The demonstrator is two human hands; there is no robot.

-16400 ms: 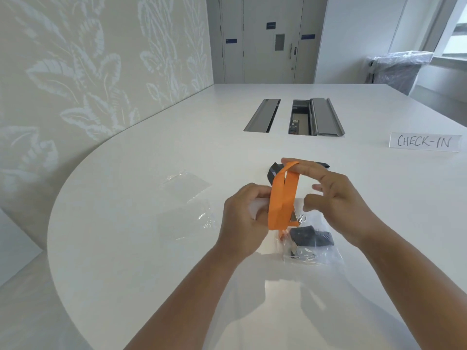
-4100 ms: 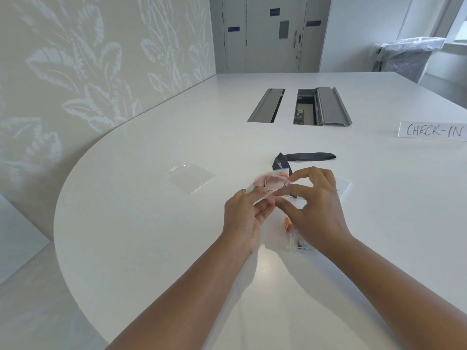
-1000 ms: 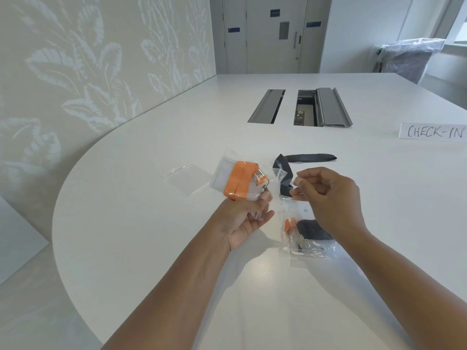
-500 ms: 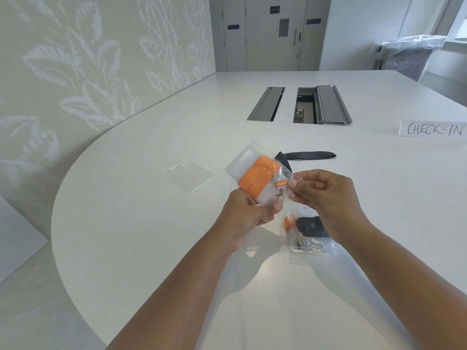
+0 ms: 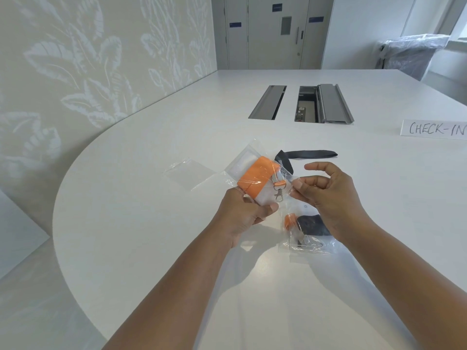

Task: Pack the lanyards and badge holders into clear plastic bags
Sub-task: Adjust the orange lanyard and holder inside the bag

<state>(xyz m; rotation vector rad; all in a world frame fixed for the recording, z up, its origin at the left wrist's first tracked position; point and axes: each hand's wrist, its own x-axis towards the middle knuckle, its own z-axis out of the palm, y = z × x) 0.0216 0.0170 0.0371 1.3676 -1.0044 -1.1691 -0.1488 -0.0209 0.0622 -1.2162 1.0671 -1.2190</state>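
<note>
A clear plastic bag (image 5: 246,161) holds a folded orange lanyard (image 5: 256,178) with a metal clip, lying over a badge holder. My left hand (image 5: 246,215) grips the bag's lower corner and keeps it above the table. My right hand (image 5: 326,195) pinches the bag's open edge beside the clip. Under my right hand, packed bags (image 5: 307,236) with an orange and a black lanyard lie on the table. A loose black lanyard (image 5: 310,154) lies just beyond the held bag. An empty clear bag (image 5: 189,173) lies flat to the left.
The white table (image 5: 151,223) curves along a leaf-patterned wall on the left. Two cable hatches (image 5: 303,103) sit in the table's middle, one with its lid up. A CHECK-IN sign (image 5: 436,128) stands at the right. Doors and a covered bin are far behind.
Over sixteen seconds the orange lanyard was folded and went into the bag. In the last second my left hand tilted the bag rightward and my right hand took hold of its open edge.
</note>
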